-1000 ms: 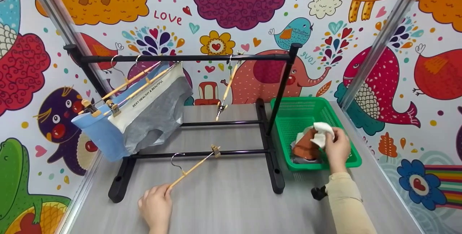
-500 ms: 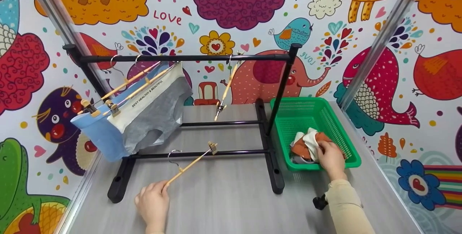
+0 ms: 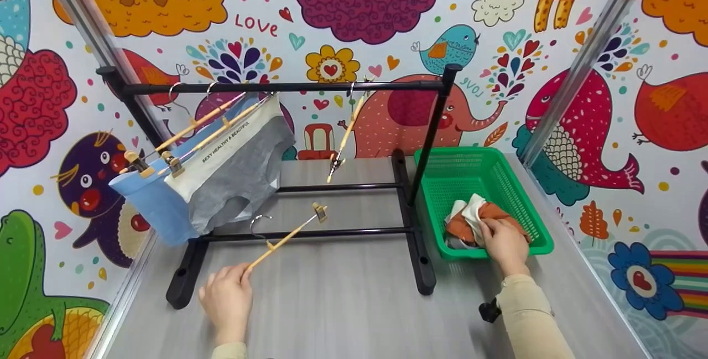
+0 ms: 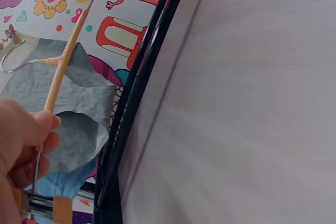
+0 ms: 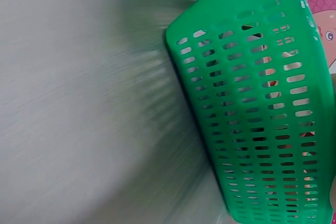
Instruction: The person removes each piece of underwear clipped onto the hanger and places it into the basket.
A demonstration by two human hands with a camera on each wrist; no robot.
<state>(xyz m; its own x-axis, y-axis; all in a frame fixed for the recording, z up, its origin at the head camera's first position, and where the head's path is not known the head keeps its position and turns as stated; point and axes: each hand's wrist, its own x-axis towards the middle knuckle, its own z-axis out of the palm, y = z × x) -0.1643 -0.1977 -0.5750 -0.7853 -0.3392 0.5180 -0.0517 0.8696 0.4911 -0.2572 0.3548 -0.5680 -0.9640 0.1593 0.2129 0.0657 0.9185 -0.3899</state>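
My left hand [image 3: 228, 297] grips one end of a wooden clip hanger [image 3: 277, 245], held tilted in front of the rack with its hook up. In the left wrist view, the thumb and fingers wrap the hanger [image 4: 61, 72], and a clip [image 4: 44, 205] shows at each end. At the right, my right hand [image 3: 504, 244] reaches into the green basket [image 3: 528, 198] and pinches a rust-brown and white garment [image 3: 470, 218] lying crumpled there. The right wrist view shows mostly the basket's slotted wall [image 5: 247, 93]; the fingers are hidden.
A black rack [image 3: 310, 87] carries grey-and-white underpants [image 3: 238, 165], a light blue garment [image 3: 152, 204] behind them and a bare clip hanger [image 3: 349, 132]. A black knob [image 3: 489, 310] is near my right sleeve [image 3: 531, 315]. Patterned walls stand behind and at the sides.
My right hand has lowered the white part of the garment into the basket and stays at the pile. My left hand has drifted slightly left and up with the hanger.
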